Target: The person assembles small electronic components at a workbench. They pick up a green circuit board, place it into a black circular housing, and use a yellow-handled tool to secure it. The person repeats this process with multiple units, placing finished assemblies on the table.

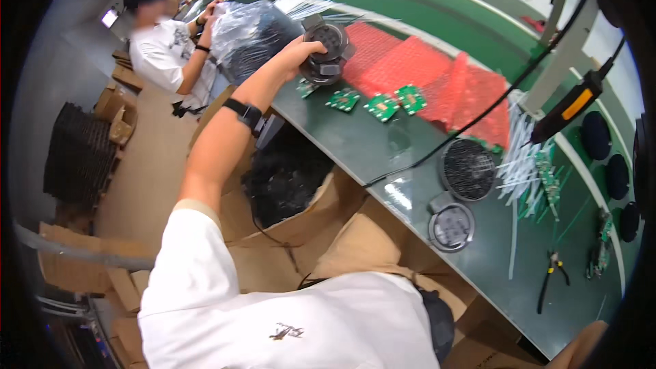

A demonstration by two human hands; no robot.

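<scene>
My left hand [305,53] reaches far across the workbench, its thumb over a black round plastic housing [326,42] with a short squared tab on top. The fingers beneath are hidden by the housing. Just below it, several green circuit boards [381,106] lie on the bench beside red bubble wrap [417,68]. Only a bit of my right arm [581,347] enters at the lower right corner; the hand itself is outside the picture. Nearer on the bench sits another round black part [452,226], with a round black dish of small dark pieces [468,169] behind it.
A black power screwdriver [572,106] hangs at the right, its cable crossing the bench. White ties [519,157] and yellow-black pliers [551,277] lie beneath. A cardboard box with black bags [287,178] stands below the edge. Another person [160,48] handles a plastic bag [253,34].
</scene>
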